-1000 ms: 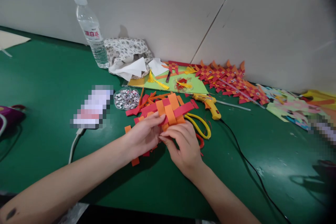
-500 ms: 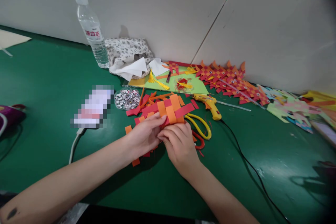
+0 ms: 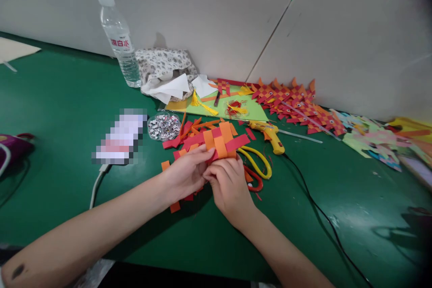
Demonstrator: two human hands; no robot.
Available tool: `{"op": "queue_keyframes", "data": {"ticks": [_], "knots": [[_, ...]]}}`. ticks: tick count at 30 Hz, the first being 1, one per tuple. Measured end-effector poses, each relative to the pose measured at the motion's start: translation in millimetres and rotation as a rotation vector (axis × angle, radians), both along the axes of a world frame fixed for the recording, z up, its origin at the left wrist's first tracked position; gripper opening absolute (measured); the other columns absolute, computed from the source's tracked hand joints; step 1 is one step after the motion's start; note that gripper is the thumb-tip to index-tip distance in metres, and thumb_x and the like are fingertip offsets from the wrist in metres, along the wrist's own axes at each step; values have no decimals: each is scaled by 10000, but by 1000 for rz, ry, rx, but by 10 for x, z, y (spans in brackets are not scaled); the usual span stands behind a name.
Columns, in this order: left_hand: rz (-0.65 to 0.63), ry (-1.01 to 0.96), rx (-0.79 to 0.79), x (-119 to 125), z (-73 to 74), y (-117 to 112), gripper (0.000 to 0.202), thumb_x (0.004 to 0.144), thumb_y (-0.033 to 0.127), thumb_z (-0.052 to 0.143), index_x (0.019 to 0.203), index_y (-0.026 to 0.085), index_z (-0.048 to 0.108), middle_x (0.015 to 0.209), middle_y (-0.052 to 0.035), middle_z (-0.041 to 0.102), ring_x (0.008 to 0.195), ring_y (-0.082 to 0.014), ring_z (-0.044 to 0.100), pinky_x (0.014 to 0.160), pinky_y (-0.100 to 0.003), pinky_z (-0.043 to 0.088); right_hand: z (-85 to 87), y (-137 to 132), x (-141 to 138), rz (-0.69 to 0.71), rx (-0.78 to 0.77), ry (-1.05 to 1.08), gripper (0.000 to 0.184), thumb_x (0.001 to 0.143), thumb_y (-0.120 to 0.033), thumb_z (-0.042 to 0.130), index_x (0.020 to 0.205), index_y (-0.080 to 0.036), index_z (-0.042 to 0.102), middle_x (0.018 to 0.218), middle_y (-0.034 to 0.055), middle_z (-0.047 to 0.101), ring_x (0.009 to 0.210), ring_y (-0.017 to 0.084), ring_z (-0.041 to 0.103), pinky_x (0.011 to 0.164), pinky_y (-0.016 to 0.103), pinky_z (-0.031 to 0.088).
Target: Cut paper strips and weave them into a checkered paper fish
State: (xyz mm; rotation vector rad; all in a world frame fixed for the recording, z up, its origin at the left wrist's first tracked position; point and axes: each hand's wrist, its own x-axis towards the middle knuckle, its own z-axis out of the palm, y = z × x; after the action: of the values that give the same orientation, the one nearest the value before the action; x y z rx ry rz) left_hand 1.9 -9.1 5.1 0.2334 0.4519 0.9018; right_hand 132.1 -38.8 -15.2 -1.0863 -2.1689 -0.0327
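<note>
A piece woven from red and orange paper strips (image 3: 220, 145) is held up in front of me, its strip ends sticking out at the top and right. My left hand (image 3: 189, 172) grips its lower left edge, thumb on the front. Curled against its lower edge is my right hand (image 3: 229, 184), fingers pinched together; the part between the fingertips is hidden. Loose red and orange strips (image 3: 189, 139) lie behind and below the hands. Scissors with yellow and red handles (image 3: 266, 168) rest just right of my right hand.
A yellow glue gun (image 3: 270, 135) with a black cord lies to the right. Behind are a pile of woven paper fish (image 3: 297, 103) and a green sheet (image 3: 202, 108) with tassels. Leftward are a tub of googly eyes (image 3: 164, 126), a charging phone (image 3: 121, 137) and a water bottle (image 3: 119, 40).
Both hands keep their hold on the woven piece. My right hand has shifted very slightly, showing a little more of the red scissor handle.
</note>
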Motion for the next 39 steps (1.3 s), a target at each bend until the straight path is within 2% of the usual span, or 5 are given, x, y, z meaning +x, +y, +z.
{"op": "queue_keyframes", "data": {"ticks": [13,21,25,30,39], "knots": [[-9,-27,16,-5,53,-11,201,853,80,530,664,131,572,649,0,568,518,-70,510,458,-167,407,21,-10,3,14,13,82,150,877,-123,472,771,-210,533,746,2,625,753,170,514,863,365,360],[-21,-53,26,-11,71,-25,190,873,79,494,732,130,611,740,-32,619,588,-88,566,509,-176,454,41,-22,5,26,37,130,153,887,-143,466,770,-217,533,735,-10,625,745,163,526,885,372,366],[-26,-50,20,-13,73,-27,157,873,88,497,818,128,638,801,-51,642,658,-105,595,539,-178,472,44,-31,3,28,42,152,153,890,-153,466,767,-221,530,729,-13,621,741,160,531,915,386,360],[-44,-41,25,-21,78,-37,208,900,95,446,944,113,649,870,-79,648,737,-123,605,553,-187,474,31,-39,13,40,42,170,137,873,-127,489,774,-215,523,737,-10,619,743,159,527,943,413,345],[-47,-67,23,-34,100,-35,191,900,88,444,873,116,631,853,-61,617,722,-116,582,537,-198,443,46,-55,22,51,84,193,138,881,-135,483,785,-222,533,734,-8,624,730,157,548,903,410,379]]}}
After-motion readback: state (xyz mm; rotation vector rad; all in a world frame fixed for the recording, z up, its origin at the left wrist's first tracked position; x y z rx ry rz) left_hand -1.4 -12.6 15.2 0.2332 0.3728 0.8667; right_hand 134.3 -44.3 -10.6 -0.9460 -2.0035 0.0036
